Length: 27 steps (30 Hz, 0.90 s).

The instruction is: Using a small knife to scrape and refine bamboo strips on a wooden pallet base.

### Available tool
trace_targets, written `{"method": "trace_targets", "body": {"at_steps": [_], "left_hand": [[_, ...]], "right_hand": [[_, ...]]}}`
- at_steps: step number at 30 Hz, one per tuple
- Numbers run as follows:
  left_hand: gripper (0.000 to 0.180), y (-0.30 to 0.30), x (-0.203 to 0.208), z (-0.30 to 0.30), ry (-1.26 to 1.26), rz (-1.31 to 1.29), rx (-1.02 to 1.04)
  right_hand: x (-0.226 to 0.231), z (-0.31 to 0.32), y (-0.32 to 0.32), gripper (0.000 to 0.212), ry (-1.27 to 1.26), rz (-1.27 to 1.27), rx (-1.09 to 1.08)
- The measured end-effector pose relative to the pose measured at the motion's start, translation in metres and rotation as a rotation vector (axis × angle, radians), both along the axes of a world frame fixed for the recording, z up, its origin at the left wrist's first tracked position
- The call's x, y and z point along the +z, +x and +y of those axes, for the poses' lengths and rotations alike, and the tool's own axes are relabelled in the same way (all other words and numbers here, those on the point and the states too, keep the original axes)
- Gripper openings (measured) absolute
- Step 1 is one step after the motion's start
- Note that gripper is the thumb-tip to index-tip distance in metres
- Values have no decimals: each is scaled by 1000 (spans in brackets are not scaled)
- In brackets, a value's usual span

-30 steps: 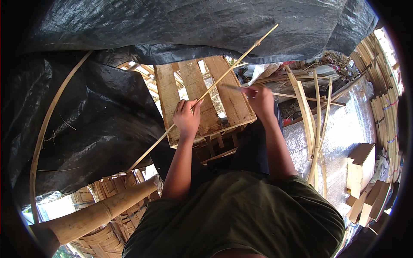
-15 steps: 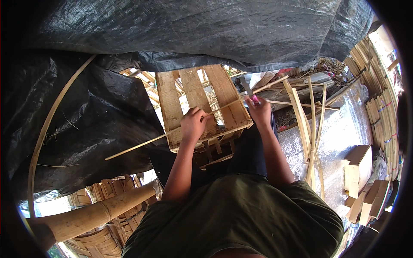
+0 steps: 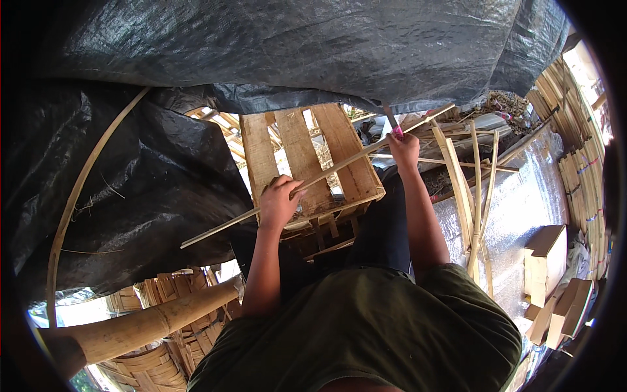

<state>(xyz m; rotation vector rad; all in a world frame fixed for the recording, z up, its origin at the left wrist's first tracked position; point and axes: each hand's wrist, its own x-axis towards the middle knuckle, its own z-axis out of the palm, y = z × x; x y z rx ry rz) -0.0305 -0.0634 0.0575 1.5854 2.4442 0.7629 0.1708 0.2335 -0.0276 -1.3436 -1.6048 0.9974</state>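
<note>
A long, thin bamboo strip (image 3: 356, 157) slants across a slatted wooden crate (image 3: 294, 140), its lower end out to the left and its upper end at the far right. My left hand (image 3: 279, 204) is closed round the strip over the crate's near left part. In my closed right hand (image 3: 405, 150) is a knife (image 3: 390, 117) with a pink handle, its blade pointing away from me. The knife is up against the strip just beyond the crate's right side. Whether the right fingers also touch the strip is hidden.
Black plastic sheeting (image 3: 313, 49) hangs low across the far side and the left. Split bamboo pieces (image 3: 475, 196) stand at the right beside silvery sheeting (image 3: 516, 196) and cardboard boxes (image 3: 547, 258). A thick bamboo pole (image 3: 157, 320) lies at lower left.
My left hand has moved left and slightly nearer. My right hand with the knife has gone slightly right and away, and the strip has shifted up to the right.
</note>
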Motion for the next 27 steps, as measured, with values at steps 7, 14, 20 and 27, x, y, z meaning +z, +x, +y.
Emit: {"method": "trace_targets", "body": {"at_steps": [7,14,20,27], "left_hand": [[14,7,-20,28,101,64,-63],[13,15,-39,38,149,174,-2],[24,8,-38,44,115,159,47],[25,8,-39,45,86,147,75]], "right_hand": [[2,23,1,44,42,-184,53],[-3,24,26,40,20,-331,87],[-18,8,6,49,276,-415,155],[-9,1,-9,50,286,-395,161]]}}
